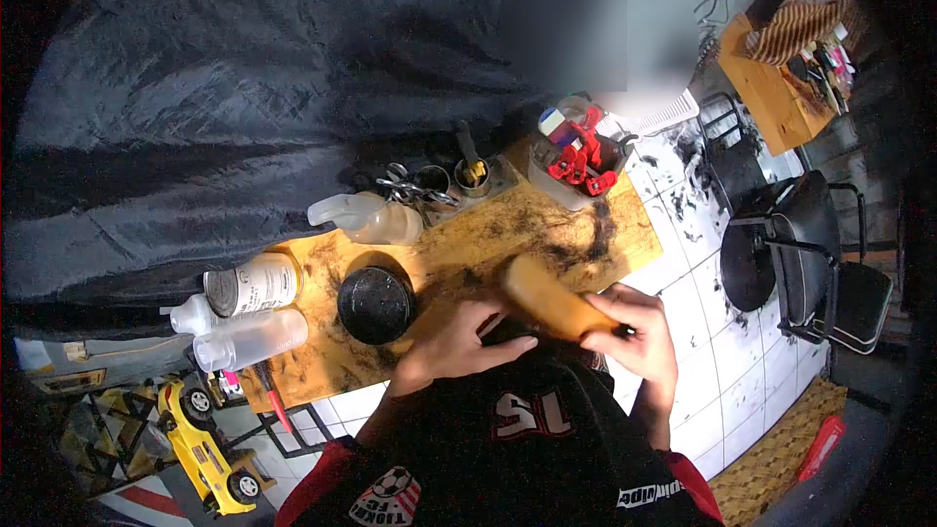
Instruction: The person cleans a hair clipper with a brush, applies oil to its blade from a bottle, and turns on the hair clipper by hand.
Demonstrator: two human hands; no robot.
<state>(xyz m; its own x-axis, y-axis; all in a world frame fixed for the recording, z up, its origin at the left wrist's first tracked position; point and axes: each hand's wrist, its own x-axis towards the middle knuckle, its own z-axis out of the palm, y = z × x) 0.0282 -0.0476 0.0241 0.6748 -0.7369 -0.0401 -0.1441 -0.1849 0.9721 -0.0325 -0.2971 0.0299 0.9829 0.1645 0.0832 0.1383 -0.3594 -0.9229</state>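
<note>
My right hand (pixel 639 332) is closed around one end of an elongated tan block (pixel 549 295) with rounded edges, blurred by motion. The block slants up and left over the front edge of the wooden table (pixel 468 259). Just left of it, my left hand (pixel 459 342) has its fingers curled and thumb extended, around a dark thing (pixel 505 330) that I cannot make out. Beside that hand, on the table, is a round black container (pixel 376 304). Dark fibres or shavings are scattered over the tabletop.
Along the back stand a translucent jug (pixel 376 219), metal cups with tools (pixel 472 174) and a bin of red clamps (pixel 584 161). Bottles and a labelled can (pixel 256 285) crowd the left end. A black chair (pixel 805 244) and yellow toy car (pixel 207 454) flank the table.
</note>
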